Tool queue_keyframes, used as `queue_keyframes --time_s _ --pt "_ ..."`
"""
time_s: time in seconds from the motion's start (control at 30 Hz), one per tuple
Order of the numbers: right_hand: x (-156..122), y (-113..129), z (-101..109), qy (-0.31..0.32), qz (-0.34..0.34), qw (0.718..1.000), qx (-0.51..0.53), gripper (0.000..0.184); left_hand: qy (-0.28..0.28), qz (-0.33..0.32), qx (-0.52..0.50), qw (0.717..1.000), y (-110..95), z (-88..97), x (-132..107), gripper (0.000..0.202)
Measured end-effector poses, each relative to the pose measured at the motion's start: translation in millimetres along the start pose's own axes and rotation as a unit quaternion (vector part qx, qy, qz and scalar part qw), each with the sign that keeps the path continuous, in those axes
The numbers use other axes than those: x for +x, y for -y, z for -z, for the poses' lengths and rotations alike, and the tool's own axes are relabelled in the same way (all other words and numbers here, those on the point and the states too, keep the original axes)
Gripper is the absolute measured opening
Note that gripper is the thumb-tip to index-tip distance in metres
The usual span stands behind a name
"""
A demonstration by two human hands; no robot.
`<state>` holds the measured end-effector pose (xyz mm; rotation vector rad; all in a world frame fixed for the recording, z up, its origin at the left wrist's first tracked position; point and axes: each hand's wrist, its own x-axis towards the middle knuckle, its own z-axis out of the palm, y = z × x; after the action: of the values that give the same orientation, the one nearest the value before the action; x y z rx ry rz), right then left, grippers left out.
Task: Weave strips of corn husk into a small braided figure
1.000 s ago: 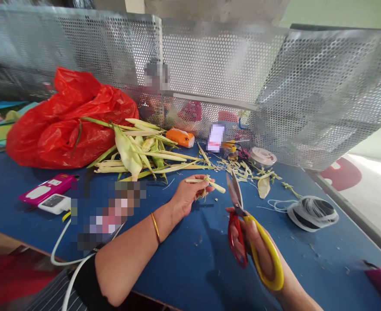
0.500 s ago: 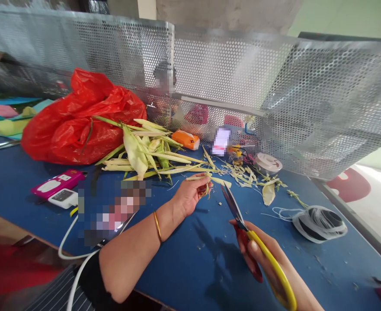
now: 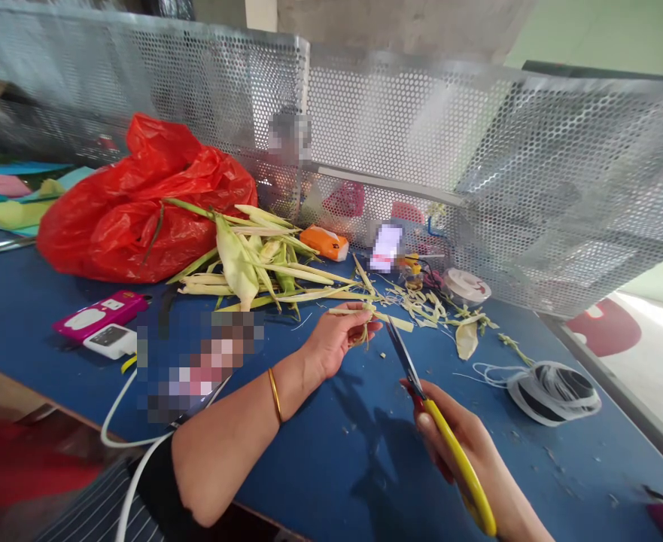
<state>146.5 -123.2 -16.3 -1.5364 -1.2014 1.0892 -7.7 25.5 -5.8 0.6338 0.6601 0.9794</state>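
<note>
My left hand [image 3: 345, 337] pinches a folded strip of pale green corn husk [image 3: 392, 321] in its fingertips, and thin ends hang below the fingers. My right hand [image 3: 455, 429] is wrapped round a pair of scissors [image 3: 460, 468] with yellow and red handles. Their blades point up and away, nearly together, with the tips by the husk strip's right end. Whether the tips touch it I cannot tell. A heap of corn husks [image 3: 238, 263] lies beyond my left hand, and husk scraps [image 3: 428, 307] are scattered behind the scissors' tips.
A red plastic bag [image 3: 122, 218] sits at the back left. A spool of white thread [image 3: 554, 393] lies at right, with a tape roll [image 3: 466, 286] farther back. An orange tissue pack [image 3: 324, 243] and a magenta case [image 3: 101, 316] rest on the blue table [image 3: 308, 467]. Perforated metal panels [image 3: 387, 120] stand behind.
The scissors' handles have come closer together and the blades have narrowed. My left hand and the husk strip have shifted slightly right. Both hands keep their hold.
</note>
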Motion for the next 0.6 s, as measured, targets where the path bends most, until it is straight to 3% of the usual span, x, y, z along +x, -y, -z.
queue_keyframes --time_s 0.23,0.6 --pt "0.0 -0.8 -0.4 -0.02 -0.036 0.999 -0.007 0.066 0.011 0.008 0.008 1.0 -1.1 -3.4 -2.2 0.015" --pt "4.1 -7.4 -0.3 -0.058 -0.005 0.997 -0.048 0.064 0.026 0.005 0.013 1.0 0.8 -0.3 -0.9 0.014"
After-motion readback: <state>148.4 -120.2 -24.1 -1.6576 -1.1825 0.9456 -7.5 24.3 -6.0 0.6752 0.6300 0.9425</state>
